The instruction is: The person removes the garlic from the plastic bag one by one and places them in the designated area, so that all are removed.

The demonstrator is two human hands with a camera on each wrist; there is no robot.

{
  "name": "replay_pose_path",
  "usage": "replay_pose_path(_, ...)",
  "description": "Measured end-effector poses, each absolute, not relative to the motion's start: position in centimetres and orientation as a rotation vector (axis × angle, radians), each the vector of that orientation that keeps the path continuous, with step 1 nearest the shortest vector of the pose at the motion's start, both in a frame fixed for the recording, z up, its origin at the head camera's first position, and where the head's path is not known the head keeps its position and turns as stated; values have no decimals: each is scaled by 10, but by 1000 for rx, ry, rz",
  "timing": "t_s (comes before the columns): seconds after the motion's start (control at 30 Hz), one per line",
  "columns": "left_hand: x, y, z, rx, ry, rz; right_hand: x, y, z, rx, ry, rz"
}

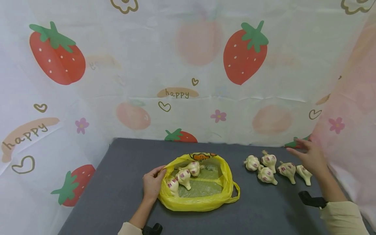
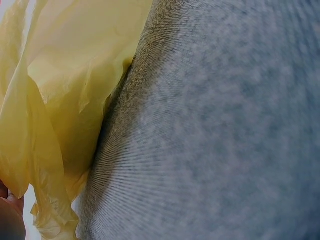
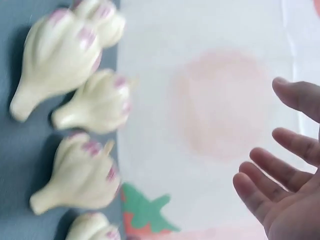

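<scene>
A yellow plastic bag lies with its mouth spread wide on the dark table. Inside it, toward the left, are 3 garlic bulbs. My left hand pinches the bag's left rim between thumb and fingers; the left wrist view shows the crinkled yellow plastic beside the table cloth. Over the table's right side my right hand is raised, fingers spread and holding nothing. Several more garlic bulbs sit in a group left of and below it. The right wrist view shows those bulbs apart from the fingers.
Behind the table hangs a white curtain printed with strawberries, hearts and flowers. A similar sheet drapes down along the right side. The bag's handle loop sticks out to the right.
</scene>
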State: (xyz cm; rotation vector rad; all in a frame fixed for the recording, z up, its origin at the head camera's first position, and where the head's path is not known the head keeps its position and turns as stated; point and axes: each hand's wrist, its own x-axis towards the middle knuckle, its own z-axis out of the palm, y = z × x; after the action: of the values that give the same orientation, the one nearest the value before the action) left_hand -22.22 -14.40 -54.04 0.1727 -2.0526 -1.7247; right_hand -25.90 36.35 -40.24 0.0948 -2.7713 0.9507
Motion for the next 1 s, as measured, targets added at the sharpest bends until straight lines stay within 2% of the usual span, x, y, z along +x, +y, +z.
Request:
replay_pose_path(0.23, -220, -142, -535, 222, -2077, -1741, -251, 331, -395, 272, -2735, 1008)
replay_pose_path(0.47, -207, -135, -507, 205, -2113, -1719, -249, 303, -394, 411, -2716, 1062)
replay_pose_path(1.0, -210, -132, -509, 167, -2077, -1765, -257, 254, -407, 601, -2633, 1184)
